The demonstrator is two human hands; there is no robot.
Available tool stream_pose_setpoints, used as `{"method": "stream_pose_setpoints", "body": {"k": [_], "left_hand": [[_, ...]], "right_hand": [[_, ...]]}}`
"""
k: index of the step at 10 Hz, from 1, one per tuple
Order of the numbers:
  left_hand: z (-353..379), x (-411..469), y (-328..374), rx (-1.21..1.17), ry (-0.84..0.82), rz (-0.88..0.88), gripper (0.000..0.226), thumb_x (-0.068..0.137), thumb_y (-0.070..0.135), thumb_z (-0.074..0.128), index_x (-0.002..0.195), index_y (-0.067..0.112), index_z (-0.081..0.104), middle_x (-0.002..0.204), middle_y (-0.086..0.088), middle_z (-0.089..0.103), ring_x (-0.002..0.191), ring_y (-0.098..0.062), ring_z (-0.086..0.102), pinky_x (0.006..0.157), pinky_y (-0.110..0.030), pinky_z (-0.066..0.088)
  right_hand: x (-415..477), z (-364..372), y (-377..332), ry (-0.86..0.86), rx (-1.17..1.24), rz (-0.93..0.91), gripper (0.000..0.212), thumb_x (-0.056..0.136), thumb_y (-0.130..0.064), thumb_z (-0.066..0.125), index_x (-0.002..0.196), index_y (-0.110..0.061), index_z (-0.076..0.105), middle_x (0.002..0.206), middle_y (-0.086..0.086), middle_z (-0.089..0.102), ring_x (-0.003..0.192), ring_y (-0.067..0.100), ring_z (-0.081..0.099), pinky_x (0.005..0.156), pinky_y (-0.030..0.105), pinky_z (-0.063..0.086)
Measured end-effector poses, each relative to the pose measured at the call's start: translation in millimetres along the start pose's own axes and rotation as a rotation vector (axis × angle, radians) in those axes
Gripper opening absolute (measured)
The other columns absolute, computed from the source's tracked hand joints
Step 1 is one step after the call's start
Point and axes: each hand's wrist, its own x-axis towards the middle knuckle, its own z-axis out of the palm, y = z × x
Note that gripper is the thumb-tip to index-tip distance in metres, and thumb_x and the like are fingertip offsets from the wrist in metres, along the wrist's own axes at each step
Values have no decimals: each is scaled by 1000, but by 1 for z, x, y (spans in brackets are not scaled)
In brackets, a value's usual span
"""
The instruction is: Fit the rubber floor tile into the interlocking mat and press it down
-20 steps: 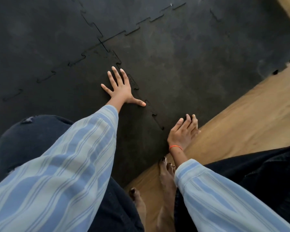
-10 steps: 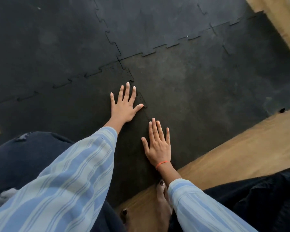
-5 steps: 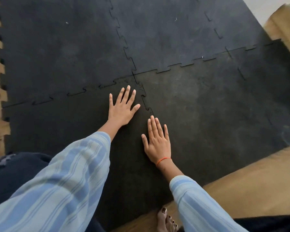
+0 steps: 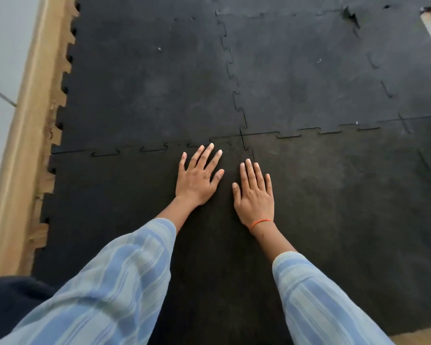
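The black rubber floor tile [image 4: 115, 195] lies flat at the near left of the interlocking mat [image 4: 309, 78], its toothed edges meeting the neighbouring tiles. My left hand [image 4: 197, 178] rests palm down on the tile's far right corner, fingers spread, fingertips close to the far seam. My right hand [image 4: 255, 195] lies flat beside it, over the seam between this tile and the tile on its right; an orange band is on that wrist. Both hands hold nothing.
A wooden floor strip [image 4: 23, 135] runs along the mat's toothed left edge, with a pale wall [image 4: 0, 58] beyond. A torn spot [image 4: 350, 16] shows in the mat at the far right. Bare wood floor [image 4: 418, 336] shows at the near right corner.
My right hand came off the wood floor onto the mat beside the left. Both hands slid toward the tile's far corner. The view tilted up, showing more of the mat.
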Motion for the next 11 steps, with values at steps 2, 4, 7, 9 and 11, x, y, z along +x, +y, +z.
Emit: {"method": "stream_pose_setpoints", "body": {"k": [2,4,7,9,11], "left_hand": [[-12,-5,-31,-49,-18,-116,61,98,50,25,154,27,14,163,7,9,149,-14,8,119,-43,2],[-12,-20,-73,24,-32,-274,72,93,59,4,155,22,2,163,8,-4,149,-12,-1,119,-42,-1],[-40,-49,-145,-148,-57,-705,107,81,82,22,151,8,-14,160,-9,-19,149,-22,-11,119,-42,-3],[-63,-55,-220,-75,-312,-711,149,40,105,14,149,11,-24,156,-8,-31,146,-23,-22,116,-47,-8],[-132,-31,-187,-138,-655,-621,123,73,82,48,153,8,-8,162,-14,-9,149,-30,-3,117,-52,4]], "right_hand": [[45,-16,-15,-167,28,-54,59,101,-42,20,153,-19,1,162,-3,-7,148,17,-11,121,46,-4],[69,-7,-27,-129,-70,-126,67,94,-62,12,151,-33,-6,160,-12,-11,147,14,-15,117,47,-12],[72,-7,-130,-337,-50,-410,62,99,-52,23,152,-32,-3,161,-9,-13,147,24,-17,114,60,-8],[78,11,-139,-311,-113,-403,67,92,-67,15,149,-40,-8,158,-18,-17,146,18,-22,110,61,-15],[90,-55,-170,-700,-31,-273,73,97,-48,38,152,-26,-5,162,-5,-6,149,24,-7,118,57,6]]}}
